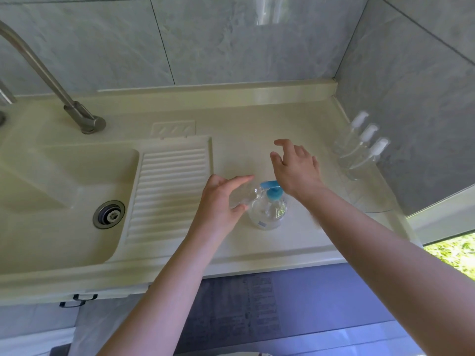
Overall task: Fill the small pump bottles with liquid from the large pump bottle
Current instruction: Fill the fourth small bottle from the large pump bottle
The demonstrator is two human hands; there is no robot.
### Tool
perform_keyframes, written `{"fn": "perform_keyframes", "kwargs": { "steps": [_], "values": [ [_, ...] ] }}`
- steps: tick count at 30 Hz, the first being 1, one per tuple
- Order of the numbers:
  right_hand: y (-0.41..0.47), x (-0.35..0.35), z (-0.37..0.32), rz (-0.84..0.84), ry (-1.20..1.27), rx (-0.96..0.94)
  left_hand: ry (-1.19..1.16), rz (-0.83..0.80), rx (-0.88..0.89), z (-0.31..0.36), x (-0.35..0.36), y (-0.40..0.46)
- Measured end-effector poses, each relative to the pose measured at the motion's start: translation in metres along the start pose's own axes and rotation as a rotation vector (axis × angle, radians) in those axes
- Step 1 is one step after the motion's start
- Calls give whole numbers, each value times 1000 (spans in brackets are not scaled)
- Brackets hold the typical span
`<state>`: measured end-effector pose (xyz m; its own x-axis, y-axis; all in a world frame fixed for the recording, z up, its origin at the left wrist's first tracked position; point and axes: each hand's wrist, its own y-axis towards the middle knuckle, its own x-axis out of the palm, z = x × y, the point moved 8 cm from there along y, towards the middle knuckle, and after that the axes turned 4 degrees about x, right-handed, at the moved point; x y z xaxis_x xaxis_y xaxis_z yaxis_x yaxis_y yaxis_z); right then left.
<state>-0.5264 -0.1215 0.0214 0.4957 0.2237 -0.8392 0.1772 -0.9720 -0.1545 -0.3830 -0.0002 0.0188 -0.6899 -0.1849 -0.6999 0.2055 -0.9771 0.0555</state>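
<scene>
grey marbled tiles back a cream moulded bench (257, 119) with a sink (64, 181) sunk into its left side, a ribbed draining board (169, 191) beside that and a steel tap (38, 73) behind. near the front edge stands the large clear pump bottle with a blue pump head (268, 211), upright on the bench. the left hand (221, 201) grips a small clear bottle (246, 196), thumb and fingers curled round it, holding it tilted with its mouth just beside the blue spout. the right hand (295, 168) hangs above the pump head, fingers spread and relaxed, gripping nothing; whether the wrist touches the pump i cannot tell. three small clear pump bottles with white tops (359, 147) stand in a row by the right wall, well apart from both hands.
</scene>
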Motion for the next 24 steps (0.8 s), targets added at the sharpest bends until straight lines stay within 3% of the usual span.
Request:
{"fn": "perform_keyframes", "kwargs": {
  "steps": [24],
  "values": [
    [-2,5,-2,14,-62,-18,3,-1,-18,-1,1,-3]
  ]
}}
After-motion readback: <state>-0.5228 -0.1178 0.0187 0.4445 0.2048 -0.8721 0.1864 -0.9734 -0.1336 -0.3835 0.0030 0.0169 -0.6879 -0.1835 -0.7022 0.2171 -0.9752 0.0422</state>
